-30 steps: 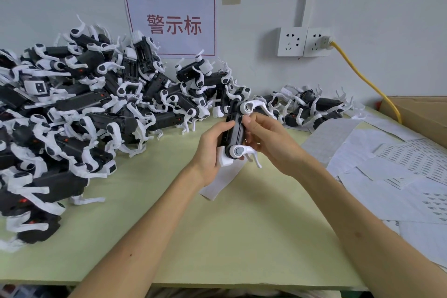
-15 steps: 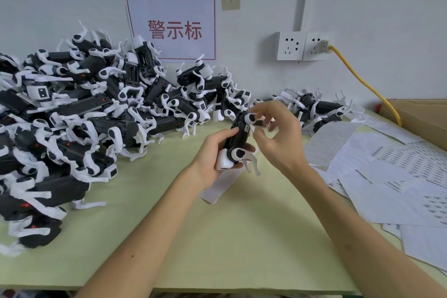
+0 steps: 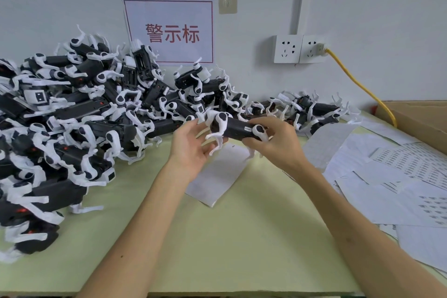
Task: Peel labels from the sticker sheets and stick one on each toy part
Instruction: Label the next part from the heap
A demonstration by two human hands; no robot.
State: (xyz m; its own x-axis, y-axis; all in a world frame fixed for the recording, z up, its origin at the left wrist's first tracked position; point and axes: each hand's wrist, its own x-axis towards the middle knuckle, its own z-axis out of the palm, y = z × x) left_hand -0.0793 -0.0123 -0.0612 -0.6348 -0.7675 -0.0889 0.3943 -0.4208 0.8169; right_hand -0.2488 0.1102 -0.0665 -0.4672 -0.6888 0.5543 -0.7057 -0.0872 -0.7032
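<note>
Toy (image 3: 235,127) held level above counter (image 3: 242,237), centre, in front of pile (image 3: 84,116). Right hand (image 3: 273,144) grips toy's right end, fingers curled round it. Left hand (image 3: 191,146) loose, palm up, fingers touching white leg at toy's left end. Small white label (image 3: 248,129) on toy's black body. Pile fills far left. Sheets (image 3: 387,176) lie right; one sheet (image 3: 217,176) under hands. Box (image 3: 423,118) far right.

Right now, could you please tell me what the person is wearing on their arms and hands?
Nothing visible: the left hand and right hand are ungloved, neither wrist has a watch or band, and no sleeves cover the forearms.
</note>
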